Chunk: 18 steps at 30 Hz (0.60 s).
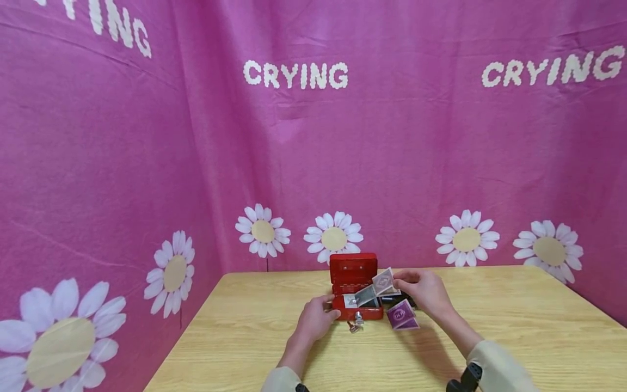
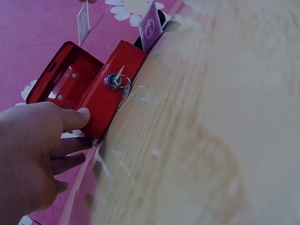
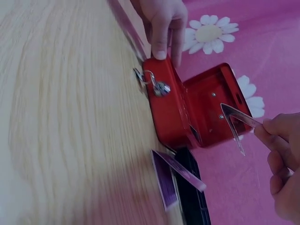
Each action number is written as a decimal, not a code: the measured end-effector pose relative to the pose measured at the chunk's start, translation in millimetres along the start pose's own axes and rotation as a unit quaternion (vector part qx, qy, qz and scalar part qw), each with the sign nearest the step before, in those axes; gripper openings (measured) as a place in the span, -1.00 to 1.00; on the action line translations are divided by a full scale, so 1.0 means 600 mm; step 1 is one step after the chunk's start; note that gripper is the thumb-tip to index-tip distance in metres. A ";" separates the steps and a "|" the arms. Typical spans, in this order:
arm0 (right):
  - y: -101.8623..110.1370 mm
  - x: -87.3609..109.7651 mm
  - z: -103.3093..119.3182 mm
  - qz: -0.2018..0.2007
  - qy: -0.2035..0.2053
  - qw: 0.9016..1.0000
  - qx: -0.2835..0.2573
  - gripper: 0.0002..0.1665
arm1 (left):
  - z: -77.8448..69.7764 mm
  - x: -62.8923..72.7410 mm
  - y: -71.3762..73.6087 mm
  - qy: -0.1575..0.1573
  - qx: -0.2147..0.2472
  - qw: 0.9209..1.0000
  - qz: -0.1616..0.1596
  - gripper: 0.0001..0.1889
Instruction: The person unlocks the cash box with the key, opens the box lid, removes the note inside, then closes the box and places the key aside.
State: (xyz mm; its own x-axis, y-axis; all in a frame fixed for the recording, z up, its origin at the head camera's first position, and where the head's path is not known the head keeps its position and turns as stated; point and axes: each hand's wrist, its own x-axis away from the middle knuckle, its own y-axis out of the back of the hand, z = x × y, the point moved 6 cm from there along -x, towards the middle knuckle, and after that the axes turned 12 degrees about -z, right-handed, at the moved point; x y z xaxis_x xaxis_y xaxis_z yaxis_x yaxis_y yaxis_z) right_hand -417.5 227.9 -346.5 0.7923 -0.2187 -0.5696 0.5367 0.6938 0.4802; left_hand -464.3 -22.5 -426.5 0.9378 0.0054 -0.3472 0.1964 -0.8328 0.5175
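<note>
A red metal cash box (image 1: 369, 314) stands on the table with its lid (image 1: 354, 263) raised. My left hand (image 1: 315, 317) holds the box's left end, the thumb on its front corner and the fingers along the side. Keys (image 2: 124, 86) hang from the lock on the front. Above the right part of the box, my right hand (image 1: 427, 291) pinches a folded pale banknote (image 3: 241, 116) by one end, its other half hanging down at an angle. A folded purple banknote (image 1: 403, 314) stands tent-like just right of the box. Inside the box lies something pale, hard to make out.
A black tray-like object (image 3: 191, 187) lies right of the box, partly behind the purple banknote. The wooden table (image 1: 235, 337) carries these things. A pink curtain (image 1: 392, 163) with daisies and lettering hangs behind and to the left.
</note>
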 end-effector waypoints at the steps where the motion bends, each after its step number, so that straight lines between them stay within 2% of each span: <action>1: 0.005 -0.001 -0.002 -0.003 0.002 1.000 0.001 -0.77 | 0.000 0.000 0.000 0.000 0.000 1.000 0.001 -0.53; 10: 0.037 -0.001 -0.036 -0.007 0.003 1.000 0.027 -0.73 | 0.002 0.006 0.003 0.016 0.007 1.000 0.007 -0.53; 13: 0.046 -0.004 -0.045 -0.012 0.003 0.999 0.033 -0.73 | -0.003 0.004 0.004 0.006 0.007 1.000 0.008 -0.53; 18: 0.055 -0.004 -0.058 -0.005 -0.002 0.999 0.037 -0.71 | -0.005 0.002 0.005 0.008 0.004 1.000 0.007 -0.53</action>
State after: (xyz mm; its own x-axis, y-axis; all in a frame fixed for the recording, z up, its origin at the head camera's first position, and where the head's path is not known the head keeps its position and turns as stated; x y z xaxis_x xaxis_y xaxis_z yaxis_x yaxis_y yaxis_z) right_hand -412.0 275.0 -352.2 0.7876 -0.2283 -0.5723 0.5646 0.6392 0.5221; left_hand -462.0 -23.6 -422.9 0.9450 0.0035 -0.3269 0.1813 -0.8377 0.5152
